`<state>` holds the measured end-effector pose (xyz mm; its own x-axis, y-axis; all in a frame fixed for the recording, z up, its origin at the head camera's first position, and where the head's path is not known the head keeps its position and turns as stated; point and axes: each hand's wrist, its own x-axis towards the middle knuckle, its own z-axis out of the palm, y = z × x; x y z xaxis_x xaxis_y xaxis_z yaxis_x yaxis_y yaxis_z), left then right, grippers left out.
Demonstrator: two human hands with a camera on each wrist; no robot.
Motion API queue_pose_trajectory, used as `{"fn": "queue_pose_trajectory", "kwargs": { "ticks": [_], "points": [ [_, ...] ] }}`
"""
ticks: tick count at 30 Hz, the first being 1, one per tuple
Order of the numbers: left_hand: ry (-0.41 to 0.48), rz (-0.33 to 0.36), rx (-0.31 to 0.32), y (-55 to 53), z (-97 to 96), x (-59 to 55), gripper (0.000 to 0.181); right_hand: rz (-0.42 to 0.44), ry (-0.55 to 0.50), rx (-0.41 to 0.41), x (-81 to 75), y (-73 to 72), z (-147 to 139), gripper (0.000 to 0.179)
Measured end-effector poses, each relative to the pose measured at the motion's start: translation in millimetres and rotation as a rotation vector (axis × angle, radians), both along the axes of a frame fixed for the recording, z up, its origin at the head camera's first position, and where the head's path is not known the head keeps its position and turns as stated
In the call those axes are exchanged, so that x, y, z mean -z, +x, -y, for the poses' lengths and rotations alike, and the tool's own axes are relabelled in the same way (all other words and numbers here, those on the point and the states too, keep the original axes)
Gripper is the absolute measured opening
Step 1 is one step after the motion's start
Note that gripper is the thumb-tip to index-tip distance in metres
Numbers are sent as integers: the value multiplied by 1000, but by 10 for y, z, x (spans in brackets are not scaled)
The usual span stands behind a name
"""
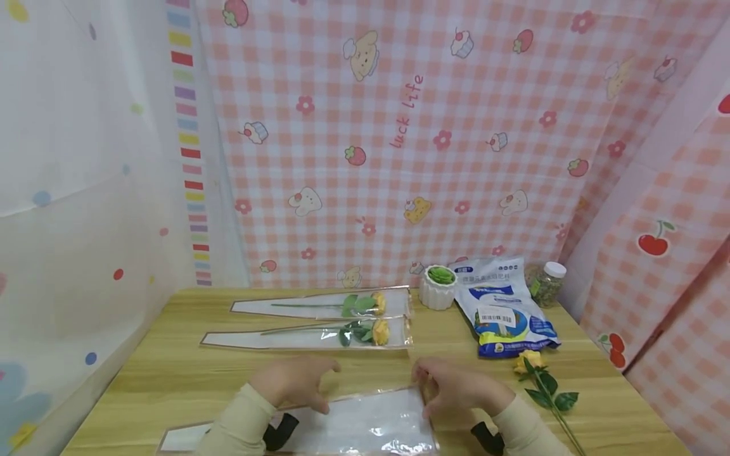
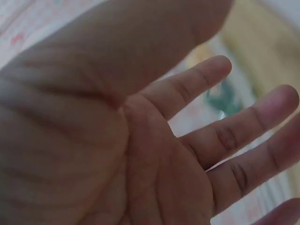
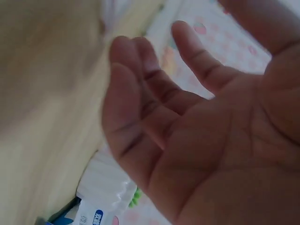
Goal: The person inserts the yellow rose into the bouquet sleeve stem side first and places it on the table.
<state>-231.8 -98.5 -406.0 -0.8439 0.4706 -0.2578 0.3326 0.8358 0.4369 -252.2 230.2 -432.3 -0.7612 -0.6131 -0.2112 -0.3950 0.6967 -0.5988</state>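
A clear flower sleeve with a white panel (image 1: 365,419) lies flat at the front of the table, and both hands hover around its wide end. My left hand (image 1: 299,380) is over its far edge, thumb and fingers spread apart; the palm and straight fingers (image 2: 225,140) show in the left wrist view with nothing in them. My right hand (image 1: 456,387) is at the sleeve's right corner, fingers loosely bent. In the right wrist view its palm (image 3: 211,140) holds nothing. A yellow rose (image 1: 529,362) with a green leafy stem lies to the right of that hand.
Behind are two sleeved yellow roses (image 1: 380,303) (image 1: 381,332), lying side by side. A white ribbed pot (image 1: 438,294) with a green plant, a printed fertilizer bag (image 1: 502,304) and a white-lidded jar (image 1: 549,285) occupy the back right. Patterned curtains (image 1: 399,126) enclose the table.
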Motion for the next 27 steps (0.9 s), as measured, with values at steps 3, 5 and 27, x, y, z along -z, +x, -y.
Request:
{"fn": "queue_pose_trajectory", "kwargs": {
  "ticks": [3, 5, 27],
  "points": [
    [-93, -52, 56, 29, -140, 132, 66, -25, 95, -43, 57, 65, 14, 69],
    [-135, -84, 66, 52, -205, 191, 63, -67, 131, -68, 88, 85, 40, 81],
    [-176, -262, 55, 151, -244, 278, 76, -289, -20, -2, 211, 100, 168, 12]
  ]
}}
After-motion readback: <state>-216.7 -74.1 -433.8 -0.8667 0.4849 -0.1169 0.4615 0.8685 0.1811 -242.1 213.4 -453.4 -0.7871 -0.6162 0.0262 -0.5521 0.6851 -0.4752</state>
